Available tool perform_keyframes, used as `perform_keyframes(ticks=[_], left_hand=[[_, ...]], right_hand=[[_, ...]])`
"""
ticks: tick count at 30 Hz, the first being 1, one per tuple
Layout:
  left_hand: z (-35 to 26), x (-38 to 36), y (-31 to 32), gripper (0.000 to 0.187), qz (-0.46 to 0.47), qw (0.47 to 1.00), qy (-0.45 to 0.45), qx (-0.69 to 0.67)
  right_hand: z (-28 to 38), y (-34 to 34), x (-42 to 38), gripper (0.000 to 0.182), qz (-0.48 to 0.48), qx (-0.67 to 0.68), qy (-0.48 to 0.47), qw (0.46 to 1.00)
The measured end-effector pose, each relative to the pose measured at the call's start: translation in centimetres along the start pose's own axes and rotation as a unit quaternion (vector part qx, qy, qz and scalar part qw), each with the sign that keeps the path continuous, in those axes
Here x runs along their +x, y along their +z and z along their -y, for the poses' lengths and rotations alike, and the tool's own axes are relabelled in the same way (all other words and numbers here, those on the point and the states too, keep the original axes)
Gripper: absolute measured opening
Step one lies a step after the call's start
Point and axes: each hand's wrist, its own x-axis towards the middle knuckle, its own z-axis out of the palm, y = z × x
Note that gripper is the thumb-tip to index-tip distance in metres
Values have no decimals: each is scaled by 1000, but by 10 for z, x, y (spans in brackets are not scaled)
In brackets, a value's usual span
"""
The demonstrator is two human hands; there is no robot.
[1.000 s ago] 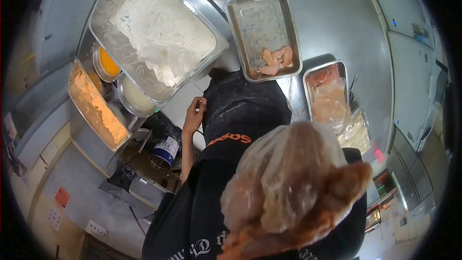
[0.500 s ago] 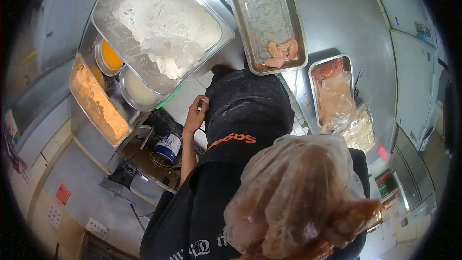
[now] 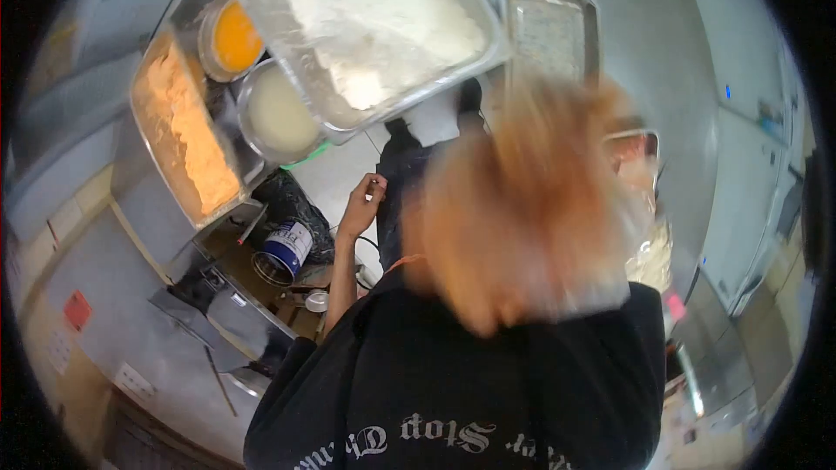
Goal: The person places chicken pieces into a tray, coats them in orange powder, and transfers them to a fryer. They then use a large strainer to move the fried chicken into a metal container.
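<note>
My left hand [image 3: 366, 196] hangs at my side beside my dark clothing, its fingers curled in with nothing visible in them. Close to the camera, a large motion-blurred mass of clear plastic and pinkish-orange raw meat [image 3: 531, 209] is held up in front of my right side. My right hand cannot be made out within or behind it. The mass hides the near end of a shallow metal tray [image 3: 547, 35] and part of a smaller tray with packed meat [image 3: 634, 157].
A big tray of white flour [image 3: 383, 17] stands at the upper left. Beside it are a bowl of orange liquid [image 3: 237, 37], a bowl of pale liquid [image 3: 280, 113] and a long tray of orange powder [image 3: 187, 135]. A blue-and-white tin [image 3: 286, 251] sits lower down.
The plastic-and-meat mass has moved up and slightly left across the view, now hiding the meat pieces in the shallow tray. The camera view has shifted. My left hand stays curled at my side.
</note>
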Motion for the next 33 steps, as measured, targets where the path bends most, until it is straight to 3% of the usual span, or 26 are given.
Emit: perform_keyframes(ticks=[2, 3, 4, 6, 7, 10, 11, 13, 14, 15, 16, 18, 19, 20, 22, 23, 24, 25, 26, 27, 28, 29, 33], left_hand=[[27, -4, -9, 15, -21, 995, 95, 1], [29, -9, -16, 17, -17, 999, 48, -18], [35, -13, -24, 17, -36, 997, 56, -29], [49, -22, -44, 17, -37, 997, 11, -62], [73, -24, -52, 21, -70, 993, 47, -83], [104, -53, -98, 23, -135, 982, 42, -124], [117, -62, -113, 23, -168, 974, 46, -145], [151, -86, -137, 22, -217, 957, -32, -188], [205, -86, -138, 16, -249, 946, 16, -208], [221, -100, -147, 11, -289, 931, 60, -213], [237, -113, -155, 8, -316, 928, 10, -197], [267, -136, -166, 8, -347, 908, 8, -235], [280, -144, -168, 9, -348, 910, -25, -223], [290, -150, -171, 10, -349, 912, -57, -209], [300, -156, -182, 11, -334, 912, -77, -224], [303, -157, -183, 11, -319, 913, -97, -234], [306, -155, -187, 11, -318, 911, -96, -243], [309, -151, -192, 12, -319, 914, -84, -237], [312, -148, -197, 12, -320, 916, -73, -230], [312, -144, -203, 13, -317, 918, -55, -233], [307, -140, -211, 13, -317, 917, -54, -235], [299, -137, -219, 13, -316, 917, -57, -237], [289, -120, -234, 13, -296, 924, -32, -242]], right_hand=[[-27, -13, 28, 48, -88, -57, 54, 993], [-44, -18, 42, 48, -113, -73, 76, 988], [-66, -21, 53, 48, -129, -75, 98, 984], [-112, -32, 72, 52, -103, -23, 132, 986], [-139, -38, 79, 56, -97, 37, 156, 982], [-216, -30, 105, 58, -87, -6, 222, 971], [-244, -16, 119, 57, -115, -80, 234, 962], [-293, -24, 147, 55, -63, -145, 281, 947], [-317, -24, 160, 54, -37, -200, 294, 934], [-343, -5, 172, 49, -70, -271, 274, 920], [-365, -2, 182, 49, -64, -279, 286, 914], [-407, -13, 207, 35, -5, -451, 274, 849], [-422, -34, 218, 33, 81, -464, 307, 827], [-436, -40, 223, 33, 83, -468, 311, 823], [-459, -38, 230, 28, -19, -348, 447, 824], [-466, -38, 231, 17, -17, -310, 463, 830], [-469, -36, 234, 17, -17, -317, 467, 826], [-468, -35, 235, 21, 162, -540, 343, 751], [-469, -34, 234, 24, 328, -705, 185, 601], [-470, -17, 232, 24, 329, -706, 187, 599], [-470, 11, 231, 23, 107, -602, 315, 726], [-470, 27, 231, 23, -127, -444, 411, 786], [-457, -3, 236, 26, -107, -376, 425, 816]])
